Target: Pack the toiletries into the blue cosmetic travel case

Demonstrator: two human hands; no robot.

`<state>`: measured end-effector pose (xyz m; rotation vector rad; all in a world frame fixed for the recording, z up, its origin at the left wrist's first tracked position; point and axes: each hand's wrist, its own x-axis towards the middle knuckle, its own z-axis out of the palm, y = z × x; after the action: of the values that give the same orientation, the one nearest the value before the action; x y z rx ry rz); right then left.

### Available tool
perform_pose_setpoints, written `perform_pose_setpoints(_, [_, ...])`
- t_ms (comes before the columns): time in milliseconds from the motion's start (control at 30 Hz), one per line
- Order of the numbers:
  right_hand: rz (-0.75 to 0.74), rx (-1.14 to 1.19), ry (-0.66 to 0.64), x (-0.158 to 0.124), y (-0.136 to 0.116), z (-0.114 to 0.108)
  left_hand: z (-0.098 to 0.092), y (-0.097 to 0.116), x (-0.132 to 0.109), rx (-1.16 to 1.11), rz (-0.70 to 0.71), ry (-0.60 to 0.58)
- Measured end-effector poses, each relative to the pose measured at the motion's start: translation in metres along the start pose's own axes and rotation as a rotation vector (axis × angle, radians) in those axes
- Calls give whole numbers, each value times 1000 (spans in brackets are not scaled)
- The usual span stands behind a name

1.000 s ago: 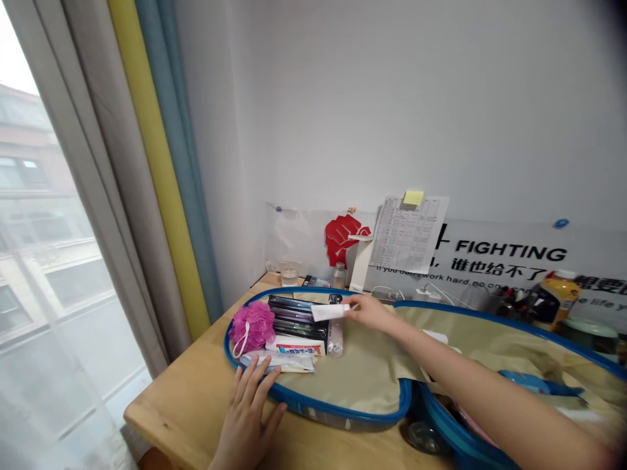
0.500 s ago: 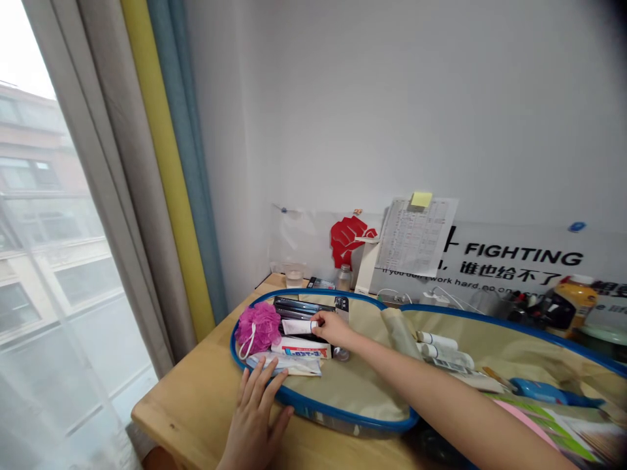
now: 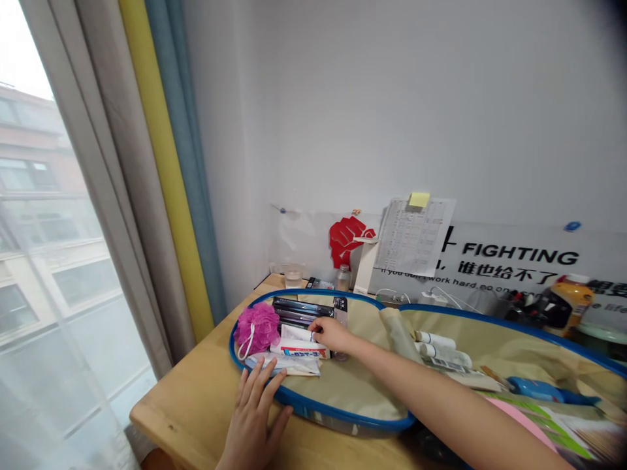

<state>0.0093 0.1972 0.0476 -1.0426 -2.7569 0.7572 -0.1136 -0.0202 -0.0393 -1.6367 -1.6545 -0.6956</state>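
Two bare hands are at work over the left half of an unfolded bag (image 3: 353, 395) on the desk (image 3: 181, 405). The right hand (image 3: 336, 336) has a narrow pinch grip on one end of a white tube (image 3: 295, 333). The left hand (image 3: 255, 408) holds nothing that I can see; its fingers are spread wide over the near blue rim and the edge of a white packet (image 3: 298, 367) (whether they press or merely rest, I cannot tell).

What has changed is the tube: a second ago it was held over the right end of the black packs (image 3: 298, 308), and now it sits further left and nearer the person, between those packs and a printed pack (image 3: 298, 350). The pink puff (image 3: 257, 328) is just beside its free end. That means, I judge, the tube is now in line with the packs around it, though not released. The left hand has stayed at the rim. In the bag's right half lie two white bottles (image 3: 434, 339).
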Motion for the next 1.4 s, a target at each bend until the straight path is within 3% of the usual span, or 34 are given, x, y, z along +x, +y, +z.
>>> perform_pose_setpoints(667, [-8,-104,34,-9,-17,-7,-2,0,2,-2,9,16])
perform_pose_setpoints(767, [-13,-118,36,-11,-19,-23,-3,0,3,6,12,18])
perform_pose_setpoints(833, [-14,-133,20,-14,-14,-47,-3,0,2,12,17,16])
perform_pose_setpoints(1000, [97,-228,-58,-43,33,-126,-2,-1,1,-5,-1,16])
perform_pose_setpoints(1100, [226,-317,-76,-72,77,-154,-1,-1,1,-16,4,35])
perform_pose_setpoints(1267, [397,-427,-82,-117,141,-151,-2,-1,2,-19,10,37])
perform_pose_setpoints(1400, [459,-490,-127,-138,165,-139,-1,-1,1,-24,-1,30])
